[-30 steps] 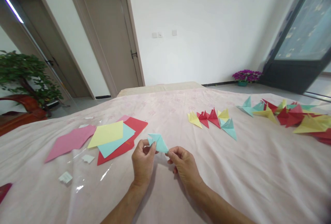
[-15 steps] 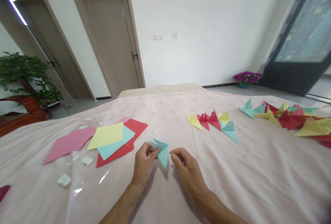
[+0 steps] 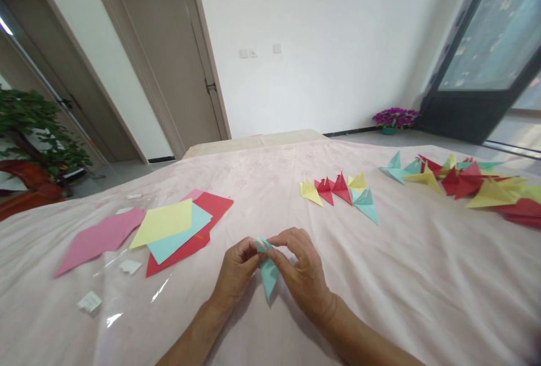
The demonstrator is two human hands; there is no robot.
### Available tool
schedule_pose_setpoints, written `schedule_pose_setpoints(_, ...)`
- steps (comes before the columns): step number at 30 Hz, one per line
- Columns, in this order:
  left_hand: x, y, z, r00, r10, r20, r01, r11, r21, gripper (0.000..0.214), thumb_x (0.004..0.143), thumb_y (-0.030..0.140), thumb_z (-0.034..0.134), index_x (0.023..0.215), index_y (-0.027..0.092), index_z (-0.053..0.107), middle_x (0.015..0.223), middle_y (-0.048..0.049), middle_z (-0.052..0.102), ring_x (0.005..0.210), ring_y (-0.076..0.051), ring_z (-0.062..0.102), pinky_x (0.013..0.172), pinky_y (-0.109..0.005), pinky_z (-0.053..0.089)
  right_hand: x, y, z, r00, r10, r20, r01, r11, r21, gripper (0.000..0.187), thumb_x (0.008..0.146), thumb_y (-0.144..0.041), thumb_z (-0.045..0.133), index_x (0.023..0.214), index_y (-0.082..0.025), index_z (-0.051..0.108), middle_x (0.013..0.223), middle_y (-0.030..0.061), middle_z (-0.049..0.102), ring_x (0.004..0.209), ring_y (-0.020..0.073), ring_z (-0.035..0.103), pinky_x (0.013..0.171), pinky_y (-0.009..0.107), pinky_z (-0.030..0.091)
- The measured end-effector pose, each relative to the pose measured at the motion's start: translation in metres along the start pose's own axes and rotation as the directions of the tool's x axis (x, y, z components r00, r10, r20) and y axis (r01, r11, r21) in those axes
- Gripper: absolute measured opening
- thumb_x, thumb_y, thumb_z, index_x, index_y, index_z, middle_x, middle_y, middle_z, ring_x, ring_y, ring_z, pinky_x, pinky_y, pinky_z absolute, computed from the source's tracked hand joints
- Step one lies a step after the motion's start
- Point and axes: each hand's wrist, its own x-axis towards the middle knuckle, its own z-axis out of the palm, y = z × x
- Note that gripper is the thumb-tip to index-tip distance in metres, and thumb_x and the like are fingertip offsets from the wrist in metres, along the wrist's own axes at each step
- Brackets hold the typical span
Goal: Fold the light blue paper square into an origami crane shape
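A light-blue origami crane [image 3: 269, 280] is held between both hands just above the cloth, one pointed wing hanging down towards me. My left hand [image 3: 236, 270] pinches its left side between thumb and fingers. On the upper right, my right hand [image 3: 302, 273] has thumb and forefinger closed on the folded paper. The fingertips hide part of the crane's middle. Beyond my hands stands a short row of finished cranes: a yellow one [image 3: 310, 192], red ones [image 3: 341, 188] and a light-blue one [image 3: 366, 204].
Left on the pink tablecloth [image 3: 262, 180] lie flat sheets: pink [image 3: 99, 239], yellow [image 3: 164, 222], light blue [image 3: 181, 239] and red [image 3: 177, 256]. Clear plastic wrapping [image 3: 112, 298] and white paper scraps [image 3: 89, 301] lie near them. Several more cranes [image 3: 465, 183] are heaped at the far right.
My right hand has moved left and taken hold of the crane, which my left hand alone held before. The crane's wing points more steeply downward. The camera view has shifted slightly.
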Motion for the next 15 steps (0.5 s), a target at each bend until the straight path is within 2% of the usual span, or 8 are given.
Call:
schedule_pose_setpoints(5, -0.005, -0.001, 0.005, 0.999, -0.020, -0.039, 0.023, 0.998, 0.066, 0.021, 0.075, 0.033, 0.077, 0.075, 0.015, 0.069, 0.070, -0.0003, 0.067, 0.066, -0.013, 0.057, 0.062, -0.022, 0.045, 0.003, 0.005, 0.000, 0.990, 0.143, -0.014, -0.142, 0.987, 0.072, 0.011, 0.088, -0.023, 0.064, 0.078, -0.022, 0.068, 0.075, -0.0001, 0.066, 0.076, 0.0178, 0.055, 0.073, 0.032, 0.039)
schedule_pose_setpoints(9, -0.012, 0.001, 0.013, 0.996, 0.000, -0.092, 0.011, 0.993, 0.120, 0.022, 0.076, 0.036, 0.076, 0.077, 0.015, 0.070, 0.071, -0.0023, 0.069, 0.066, -0.015, 0.060, 0.062, -0.023, 0.047, 0.005, 0.010, -0.001, 0.935, 0.354, 0.032, -0.354, 0.915, 0.194, 0.021, 0.085, -0.030, 0.064, 0.066, -0.020, 0.064, 0.068, 0.0001, 0.061, 0.070, 0.0168, 0.053, 0.067, 0.030, 0.039)
schedule_pose_setpoints(12, -0.015, 0.002, 0.016, 0.992, 0.030, -0.123, -0.005, 0.980, 0.197, 0.023, 0.079, 0.039, 0.073, 0.078, 0.016, 0.071, 0.070, -0.0028, 0.070, 0.065, -0.016, 0.061, 0.060, -0.023, 0.047, 0.006, 0.012, -0.002, 0.869, 0.476, 0.131, -0.491, 0.805, 0.331, 0.022, 0.086, -0.037, 0.063, 0.072, -0.020, 0.064, 0.069, 0.0001, 0.062, 0.065, 0.0153, 0.052, 0.065, 0.029, 0.040)
schedule_pose_setpoints(13, -0.016, 0.002, 0.016, 0.991, 0.043, -0.127, -0.013, 0.974, 0.227, 0.023, 0.080, 0.039, 0.072, 0.078, 0.016, 0.071, 0.070, -0.0028, 0.070, 0.065, -0.016, 0.061, 0.060, -0.023, 0.047, 0.006, 0.013, -0.003, 0.859, 0.484, 0.167, -0.511, 0.782, 0.358, 0.020, 0.084, -0.038, 0.064, 0.077, -0.020, 0.066, 0.071, 0.0003, 0.063, 0.066, 0.0153, 0.053, 0.065, 0.029, 0.041)
schedule_pose_setpoints(15, -0.015, 0.002, 0.015, 0.988, 0.088, -0.128, -0.046, 0.953, 0.299, 0.021, 0.082, 0.038, 0.071, 0.078, 0.017, 0.071, 0.070, -0.0026, 0.071, 0.065, -0.016, 0.062, 0.060, -0.023, 0.047, 0.007, 0.015, -0.003, 0.863, 0.452, 0.224, -0.504, 0.792, 0.345, 0.017, 0.080, -0.036, 0.068, 0.086, -0.020, 0.069, 0.078, 0.0014, 0.067, 0.070, 0.0165, 0.056, 0.067, 0.029, 0.042)
